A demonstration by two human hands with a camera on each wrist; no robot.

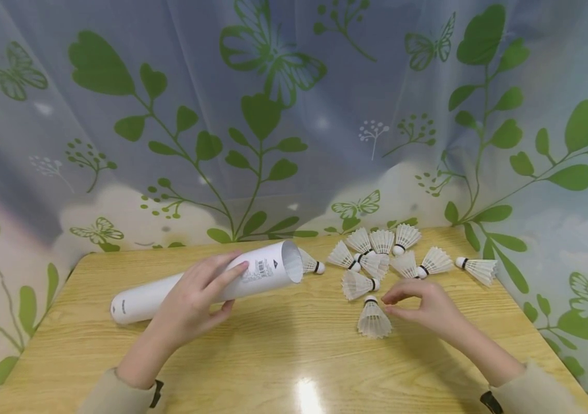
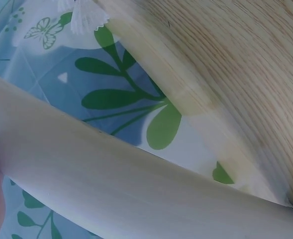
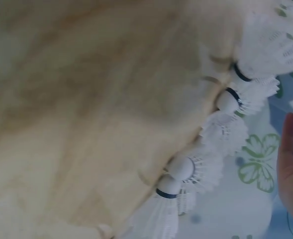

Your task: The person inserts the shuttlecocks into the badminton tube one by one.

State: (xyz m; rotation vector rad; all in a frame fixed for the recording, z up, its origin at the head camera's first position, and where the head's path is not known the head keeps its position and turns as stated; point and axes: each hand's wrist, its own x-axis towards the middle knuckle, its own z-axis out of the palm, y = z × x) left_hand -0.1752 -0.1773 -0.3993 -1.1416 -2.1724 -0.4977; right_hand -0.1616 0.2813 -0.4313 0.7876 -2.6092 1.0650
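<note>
My left hand (image 1: 195,296) grips a long white shuttlecock tube (image 1: 268,270) round its middle. The tube's open end points right and is raised off the table, while its other end sits lower at the left. In the left wrist view the tube (image 2: 136,184) crosses the lower part. My right hand (image 1: 430,307) is beside the nearest white shuttlecock (image 1: 375,322), thumb and fingers apart at its right side. That shuttlecock has its cork pointing away and its skirt toward me. In the right wrist view the fingers (image 3: 288,142) look fairly straight.
Several more shuttlecocks (image 1: 358,284) lie clustered toward the back right of the wooden table (image 1: 273,356). One shuttlecock (image 1: 475,269) lies apart at the far right, and another (image 1: 314,264) is partly hidden behind the tube's mouth. A patterned curtain (image 1: 294,144) hangs behind the table.
</note>
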